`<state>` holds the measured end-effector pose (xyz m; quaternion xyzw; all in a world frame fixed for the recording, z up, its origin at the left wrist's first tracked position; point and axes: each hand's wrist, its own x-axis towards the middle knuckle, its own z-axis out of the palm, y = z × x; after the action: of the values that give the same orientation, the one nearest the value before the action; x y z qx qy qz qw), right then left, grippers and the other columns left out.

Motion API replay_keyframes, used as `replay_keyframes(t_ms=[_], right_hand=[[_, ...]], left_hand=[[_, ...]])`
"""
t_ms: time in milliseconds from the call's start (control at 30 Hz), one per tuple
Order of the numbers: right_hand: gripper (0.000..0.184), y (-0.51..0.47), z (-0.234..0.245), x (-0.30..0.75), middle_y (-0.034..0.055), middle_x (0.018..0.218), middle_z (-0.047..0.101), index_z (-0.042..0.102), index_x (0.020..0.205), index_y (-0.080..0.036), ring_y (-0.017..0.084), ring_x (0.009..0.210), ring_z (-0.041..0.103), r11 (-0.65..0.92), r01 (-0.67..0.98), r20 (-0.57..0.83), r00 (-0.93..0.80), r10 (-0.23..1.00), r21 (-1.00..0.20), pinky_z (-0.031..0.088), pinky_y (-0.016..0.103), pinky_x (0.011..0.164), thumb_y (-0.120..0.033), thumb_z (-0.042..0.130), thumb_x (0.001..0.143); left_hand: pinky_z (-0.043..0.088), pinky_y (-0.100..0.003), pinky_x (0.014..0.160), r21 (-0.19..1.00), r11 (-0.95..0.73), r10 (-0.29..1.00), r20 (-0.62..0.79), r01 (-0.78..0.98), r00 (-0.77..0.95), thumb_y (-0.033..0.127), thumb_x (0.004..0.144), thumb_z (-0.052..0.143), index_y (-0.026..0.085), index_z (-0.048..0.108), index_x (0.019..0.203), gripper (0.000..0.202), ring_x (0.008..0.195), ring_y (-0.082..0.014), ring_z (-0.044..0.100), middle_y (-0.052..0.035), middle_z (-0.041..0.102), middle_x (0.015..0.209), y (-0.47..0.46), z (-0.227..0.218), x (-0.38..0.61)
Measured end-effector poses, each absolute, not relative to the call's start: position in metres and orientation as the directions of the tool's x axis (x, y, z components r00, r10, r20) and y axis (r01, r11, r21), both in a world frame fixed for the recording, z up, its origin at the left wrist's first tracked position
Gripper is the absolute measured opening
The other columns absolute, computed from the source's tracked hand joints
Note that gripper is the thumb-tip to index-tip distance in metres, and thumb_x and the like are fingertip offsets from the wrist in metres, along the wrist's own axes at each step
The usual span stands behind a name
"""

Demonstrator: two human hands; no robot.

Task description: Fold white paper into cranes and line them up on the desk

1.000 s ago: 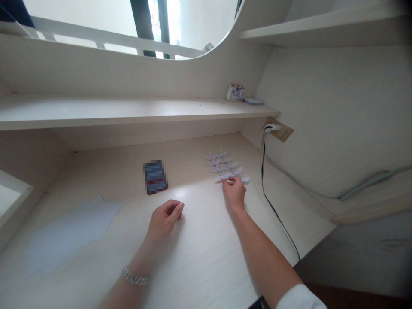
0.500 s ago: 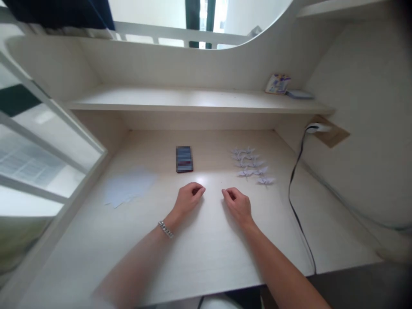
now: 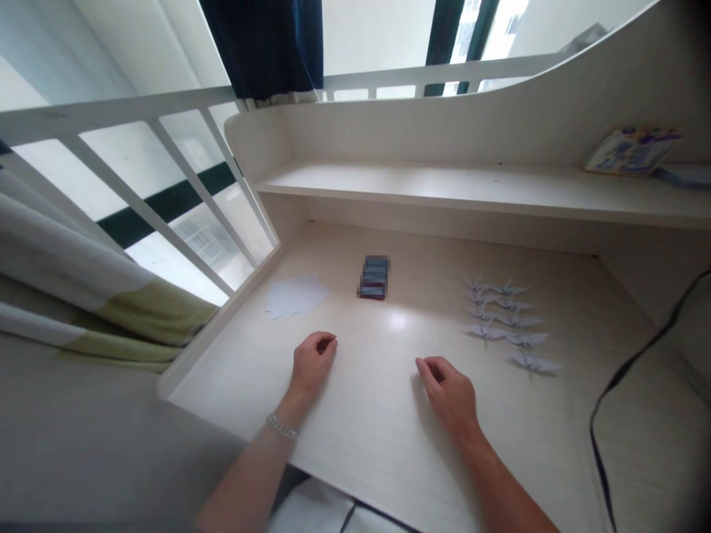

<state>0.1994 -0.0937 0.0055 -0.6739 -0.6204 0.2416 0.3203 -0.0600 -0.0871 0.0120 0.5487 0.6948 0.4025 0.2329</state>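
Paper cranes (image 3: 503,320) lie in a short column on the right part of the desk (image 3: 366,444), the nearest one set slightly apart toward the cable (image 3: 592,433); a second ago the right hand (image 3: 452,396) was pinching at that nearest crane, and now it has drawn back to rest on bare wood, clear of them all; its fingers are curled in narrow, holding nothing; the left hand (image 3: 312,363) lies likewise, loosely curled and empty, near the flat paper sheets (image 3: 294,296); the crane looks released among the others, with both hands free.
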Motion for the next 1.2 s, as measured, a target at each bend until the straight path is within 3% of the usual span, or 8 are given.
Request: replay_keyframes(t_ms=[233,300,400,500,667,933,1067,1200], right_hand=[[0.035,-0.093,0.005,0.200,0.0044,0.073,0.068,0.065,0.076,-0.022,0.020,0.065,0.061,-0.012,0.683,0.074,0.097,0.993,-0.730,0.042,0.029,0.062,-0.050,0.045,0.080],[0.035,-0.090,0.003,0.199,0.0037,0.073,0.069,0.066,0.076,-0.023,0.020,0.065,0.061,-0.033,0.702,0.066,0.113,0.991,-0.712,0.042,0.029,0.061,-0.051,0.045,0.079],[0.034,-0.087,0.001,0.199,0.0024,0.071,0.069,0.066,0.077,-0.024,0.019,0.063,0.061,-0.065,0.718,0.053,0.141,0.989,-0.693,0.042,0.028,0.060,-0.051,0.046,0.078],[0.033,-0.085,0.001,0.197,0.0016,0.071,0.069,0.066,0.078,-0.025,0.019,0.063,0.061,-0.083,0.728,0.047,0.156,0.987,-0.681,0.041,0.028,0.060,-0.051,0.047,0.078],[0.032,-0.084,0.001,0.195,0.0016,0.072,0.070,0.067,0.077,-0.026,0.019,0.063,0.062,-0.095,0.754,0.054,0.170,0.984,-0.650,0.041,0.028,0.058,-0.051,0.047,0.078],[0.032,-0.084,0.001,0.195,0.0006,0.071,0.069,0.067,0.078,-0.027,0.019,0.063,0.061,-0.109,0.778,0.045,0.174,0.984,-0.619,0.040,0.028,0.056,-0.051,0.047,0.078],[0.032,-0.084,0.002,0.195,0.0006,0.071,0.069,0.067,0.078,-0.026,0.019,0.064,0.061,-0.111,0.767,0.029,0.166,0.986,-0.632,0.041,0.028,0.060,-0.051,0.047,0.078],[0.033,-0.083,0.002,0.195,0.0019,0.072,0.069,0.067,0.079,-0.025,0.020,0.065,0.061,-0.117,0.748,0.018,0.171,0.985,-0.653,0.042,0.029,0.062,-0.052,0.047,0.078]], left_hand=[[0.049,-0.032,0.073,0.818,0.152,0.937,0.059,0.555,-0.344,0.037,0.074,0.054,0.015,0.065,0.089,0.028,0.076,-0.0184,0.062,-0.0073,0.068,0.084,-0.061,0.016,-0.074],[0.047,-0.030,0.075,0.735,0.154,0.935,0.108,0.660,-0.338,0.039,0.077,0.051,0.015,0.063,0.095,0.033,0.079,-0.0177,0.061,-0.0083,0.067,0.091,-0.040,0.024,-0.100],[0.044,-0.032,0.080,0.486,0.294,0.914,0.109,0.823,-0.390,0.044,0.078,0.048,0.014,0.061,0.104,0.041,0.088,-0.0208,0.060,-0.0123,0.064,0.103,0.000,0.036,-0.146],[0.042,-0.037,0.079,0.417,0.327,0.920,0.066,0.848,-0.387,0.048,0.067,0.060,0.009,0.063,0.099,0.051,0.093,-0.0297,0.057,-0.0200,0.062,0.101,0.032,0.040,-0.178],[0.042,-0.037,0.074,0.344,0.356,0.926,-0.003,0.869,-0.378,0.051,0.058,0.066,0.011,0.064,0.095,0.054,0.094,-0.0328,0.057,-0.0217,0.060,0.103,0.053,0.032,-0.190],[0.039,-0.033,0.068,0.408,0.367,0.921,-0.036,0.836,-0.387,0.039,0.053,0.072,0.014,0.064,0.081,0.038,0.086,-0.0287,0.058,-0.0151,0.065,0.088,0.061,0.033,-0.188],[0.039,-0.032,0.070,0.509,0.301,0.933,0.020,0.806,-0.360,0.031,0.061,0.066,0.014,0.063,0.088,0.031,0.087,-0.0260,0.058,-0.0126,0.065,0.092,0.054,0.042,-0.182],[0.041,-0.030,0.063,0.648,0.220,0.960,-0.012,0.729,-0.280,0.040,0.069,0.057,0.013,0.065,0.083,0.031,0.073,-0.0209,0.059,-0.0089,0.066,0.079,0.036,0.050,-0.165]])
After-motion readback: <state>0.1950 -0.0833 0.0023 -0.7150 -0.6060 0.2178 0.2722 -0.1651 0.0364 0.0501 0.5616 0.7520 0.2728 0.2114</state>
